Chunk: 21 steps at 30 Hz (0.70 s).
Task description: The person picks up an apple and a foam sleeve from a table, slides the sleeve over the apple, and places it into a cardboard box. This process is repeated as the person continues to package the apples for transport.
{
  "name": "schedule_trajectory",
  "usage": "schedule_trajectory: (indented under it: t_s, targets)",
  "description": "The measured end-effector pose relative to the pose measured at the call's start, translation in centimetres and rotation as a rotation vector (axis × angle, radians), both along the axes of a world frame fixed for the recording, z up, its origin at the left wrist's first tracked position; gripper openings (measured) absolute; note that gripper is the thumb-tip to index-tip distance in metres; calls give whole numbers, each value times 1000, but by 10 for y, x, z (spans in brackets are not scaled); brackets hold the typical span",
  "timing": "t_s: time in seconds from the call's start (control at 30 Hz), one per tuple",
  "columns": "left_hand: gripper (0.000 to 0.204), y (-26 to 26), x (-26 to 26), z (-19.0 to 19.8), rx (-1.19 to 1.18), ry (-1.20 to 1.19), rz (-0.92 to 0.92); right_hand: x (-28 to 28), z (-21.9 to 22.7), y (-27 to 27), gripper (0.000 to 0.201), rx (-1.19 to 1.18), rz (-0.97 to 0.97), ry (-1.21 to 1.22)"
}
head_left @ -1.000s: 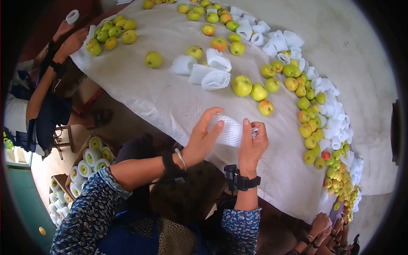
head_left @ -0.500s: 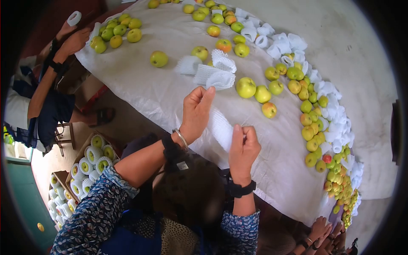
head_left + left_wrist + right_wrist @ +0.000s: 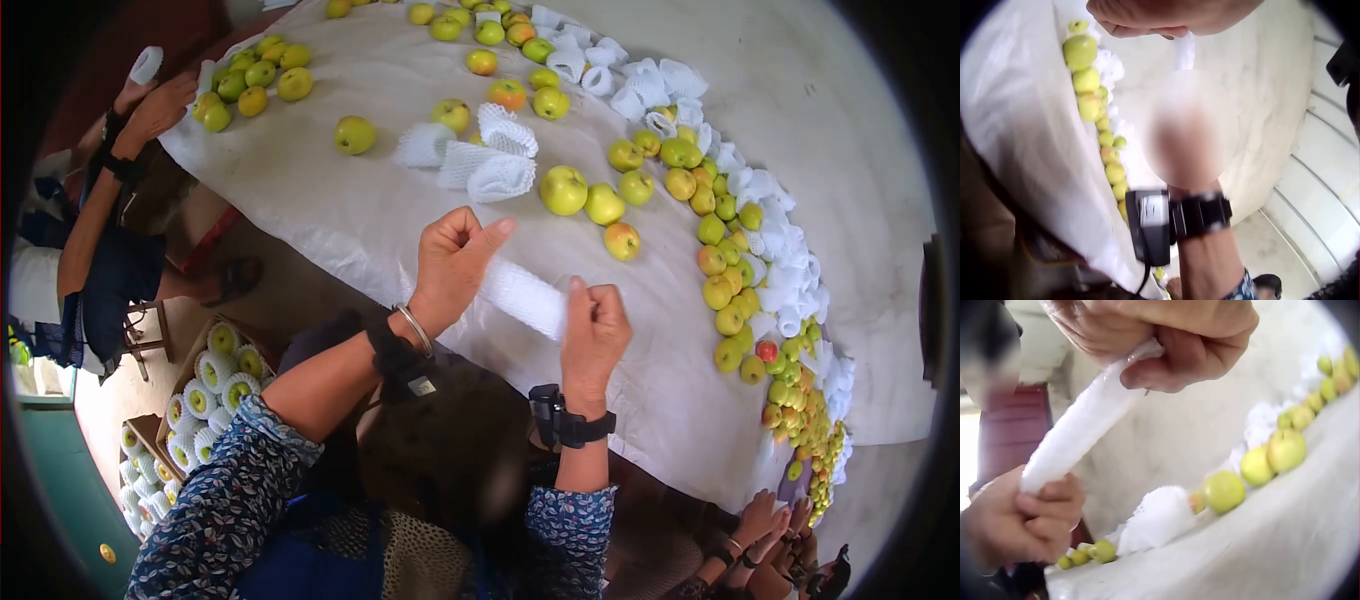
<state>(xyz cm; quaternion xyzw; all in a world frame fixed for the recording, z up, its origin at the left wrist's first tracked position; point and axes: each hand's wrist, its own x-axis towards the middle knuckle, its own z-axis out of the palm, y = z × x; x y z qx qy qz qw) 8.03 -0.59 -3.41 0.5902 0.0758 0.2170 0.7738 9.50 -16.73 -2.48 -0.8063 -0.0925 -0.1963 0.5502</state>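
A white foam net sleeve (image 3: 522, 300) is stretched in a narrow band between both hands, above the near side of the covered table. The left hand (image 3: 455, 268) grips one end with curled fingers. At the other end, the right hand (image 3: 595, 338) pinches the foam between thumb and bent fingers, as the sleeve (image 3: 1079, 434) in the right wrist view shows. No apple shows inside it. Beyond the hands lie several loose foam sleeves (image 3: 500, 178) and a few yellow-green apples (image 3: 563, 190).
A light sheet (image 3: 330, 210) covers the table. Along its far and right side runs a long row of apples (image 3: 717, 292) with foam sleeves (image 3: 785, 255) behind. Boxes of sleeved apples (image 3: 215, 370) stand on the floor at left. Another person's hands (image 3: 160, 105) work at the table's left end.
One second ago the left fingers were spread beside a wider sleeve; they have since closed on its end. The sleeve now looks narrower and drawn out, and lies flatter than half a second ago.
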Motion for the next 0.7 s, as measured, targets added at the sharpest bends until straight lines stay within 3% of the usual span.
schedule_trajectory:
  t_s: [0.13, 0.2, 0.23, 0.27, 0.33, 0.43, 0.53, 0.6, 0.67, 0.7]
  targets:
    - [31, -13, -6, -23, 68, 28, -31, 2, 6, -16, 26, 70, 7, 48]
    - [29, -14, -8, -29, 95, 48, -58, 4, 2, -16, 26, -36, 24, 11]
    - [28, -8, -7, -27, 282, -7, 18, 4, 0, -12, 26, -79, 17, -31]
    - [19, -3, -13, -22, 371, 37, -32, 5, 0, -11, 26, -128, 9, -75]
    - [45, 2, -19, -5, 656, -127, 36, 11, 1, -18, 25, -143, -17, -14]
    - [77, 1, -21, 13, 1361, -108, -80, 12, 1, -18, 26, -154, 26, 57]
    - [82, -13, -28, 3, 1340, -33, -279, 1, -3, 1, 25, -149, 133, 59]
    - [77, -12, -25, -4, 1203, 19, -189, -2, -7, 3, 19, 1, 272, 204]
    - [75, -3, -15, -1, 920, 180, -170, 7, 5, -6, 19, 144, 208, 204]
    - [68, 3, -14, 2, 879, 89, -93, 15, 12, -15, 20, 212, 175, 204]
